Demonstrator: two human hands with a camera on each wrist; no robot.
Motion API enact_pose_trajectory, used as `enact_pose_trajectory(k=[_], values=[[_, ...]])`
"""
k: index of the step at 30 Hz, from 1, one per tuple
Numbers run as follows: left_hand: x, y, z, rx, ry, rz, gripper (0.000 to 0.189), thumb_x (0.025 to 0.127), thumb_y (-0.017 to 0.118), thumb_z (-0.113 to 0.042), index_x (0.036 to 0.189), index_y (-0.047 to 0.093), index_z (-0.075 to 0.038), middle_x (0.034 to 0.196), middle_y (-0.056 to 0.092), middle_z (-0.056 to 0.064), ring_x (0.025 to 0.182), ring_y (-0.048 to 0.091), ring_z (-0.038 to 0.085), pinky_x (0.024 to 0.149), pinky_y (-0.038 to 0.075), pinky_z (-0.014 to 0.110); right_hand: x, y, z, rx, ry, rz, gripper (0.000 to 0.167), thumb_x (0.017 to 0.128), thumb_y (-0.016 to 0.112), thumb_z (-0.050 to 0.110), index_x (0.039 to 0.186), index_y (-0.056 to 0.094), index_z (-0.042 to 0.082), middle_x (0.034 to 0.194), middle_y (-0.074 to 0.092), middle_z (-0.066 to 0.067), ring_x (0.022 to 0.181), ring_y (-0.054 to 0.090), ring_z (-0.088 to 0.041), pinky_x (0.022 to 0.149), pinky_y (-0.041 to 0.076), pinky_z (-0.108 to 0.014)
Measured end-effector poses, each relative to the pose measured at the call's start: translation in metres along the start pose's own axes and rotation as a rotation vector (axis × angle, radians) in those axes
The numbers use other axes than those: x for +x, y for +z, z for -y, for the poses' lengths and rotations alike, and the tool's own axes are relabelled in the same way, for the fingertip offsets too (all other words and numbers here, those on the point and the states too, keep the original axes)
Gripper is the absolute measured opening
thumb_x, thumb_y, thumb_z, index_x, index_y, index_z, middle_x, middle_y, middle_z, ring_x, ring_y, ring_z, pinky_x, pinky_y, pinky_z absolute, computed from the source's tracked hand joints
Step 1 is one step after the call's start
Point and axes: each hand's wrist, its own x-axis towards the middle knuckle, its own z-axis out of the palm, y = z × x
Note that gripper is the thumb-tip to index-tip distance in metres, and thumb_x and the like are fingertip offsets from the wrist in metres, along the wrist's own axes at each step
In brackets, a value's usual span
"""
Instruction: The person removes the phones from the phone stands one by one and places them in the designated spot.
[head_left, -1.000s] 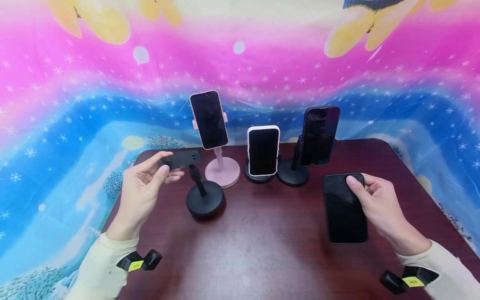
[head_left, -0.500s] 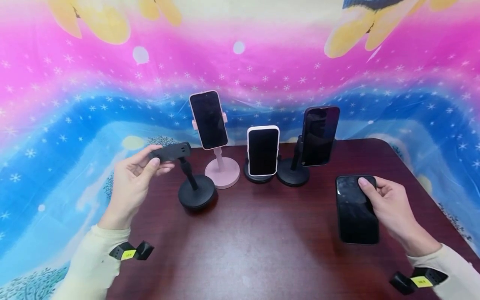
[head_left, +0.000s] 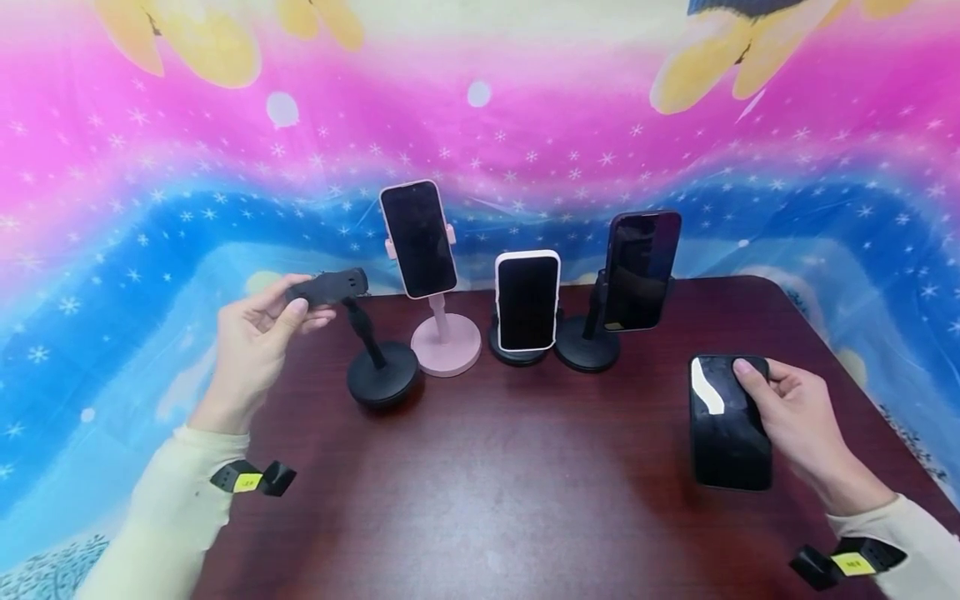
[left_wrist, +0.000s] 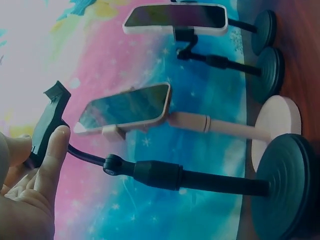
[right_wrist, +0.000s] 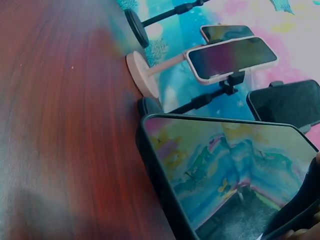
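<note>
My left hand [head_left: 251,354] pinches the clamp of a black phone stand [head_left: 382,375] between thumb and fingers, at the left of the table. That clamp carries no phone; in the left wrist view the stand [left_wrist: 225,182] shows its jointed stem and round base. I cannot tell whether the base touches the table. On the right, my right hand [head_left: 806,425] grips a black phone [head_left: 727,442] by its upper right edge, thumb over the screen. It is held above the table, screen up. The right wrist view shows reflections on this phone [right_wrist: 215,170].
Along the back of the dark red table [head_left: 510,500] stand a pink stand [head_left: 446,346] with a phone [head_left: 420,240], a white-cased phone [head_left: 527,302] on a black stand, and a dark phone [head_left: 641,271] on another black stand [head_left: 587,346]. A patterned cloth [head_left: 480,150] hangs behind.
My left hand has moved the empty black stand left and back, closer to the pink stand's base. My right hand has shifted right with the black phone, whose screen now catches a bright reflection.
</note>
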Motion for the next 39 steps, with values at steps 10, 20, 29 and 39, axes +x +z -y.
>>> enact_pose_trajectory(k=[10,20,29,39], values=[[0.012,-0.013,0.006,0.019,0.026,0.001,0.029,0.098,0.057,0.007,0.124,0.060,0.017,0.111,0.075,0.011,0.085,0.078,0.018,0.080,0.062,0.030,0.000,-0.013,-0.009,-0.211,0.038,-0.059,0.026,0.106,0.054,0.019,0.089,0.071,0.031,0.061,0.072,0.009,0.050,0.067,-0.004,0.046,0.054,-0.020],[0.024,-0.024,0.008,-0.037,0.036,0.012,0.028,0.097,0.055,0.010,0.124,0.059,0.019,0.110,0.076,0.013,0.086,0.078,0.020,0.082,0.061,0.032,0.001,-0.029,-0.018,-0.206,0.111,-0.011,0.026,0.106,0.053,0.021,0.091,0.070,0.031,0.061,0.072,0.006,0.049,0.067,-0.008,0.045,0.053,-0.024],[0.031,-0.036,0.015,-0.051,0.000,-0.026,0.028,0.097,0.057,0.008,0.123,0.061,0.017,0.111,0.076,0.013,0.086,0.078,0.021,0.084,0.061,0.031,0.003,-0.044,-0.029,-0.360,0.153,0.057,0.028,0.108,0.048,0.029,0.091,0.070,0.032,0.059,0.070,0.004,0.049,0.066,-0.013,0.047,0.053,-0.026],[0.041,-0.040,0.021,-0.011,-0.045,0.017,0.026,0.097,0.058,0.008,0.122,0.063,0.014,0.104,0.078,0.010,0.083,0.078,0.018,0.082,0.061,0.029,0.001,-0.058,-0.039,-0.431,0.210,0.110,0.030,0.109,0.045,0.034,0.094,0.070,0.031,0.059,0.070,-0.002,0.053,0.067,-0.017,0.053,0.054,-0.028]])
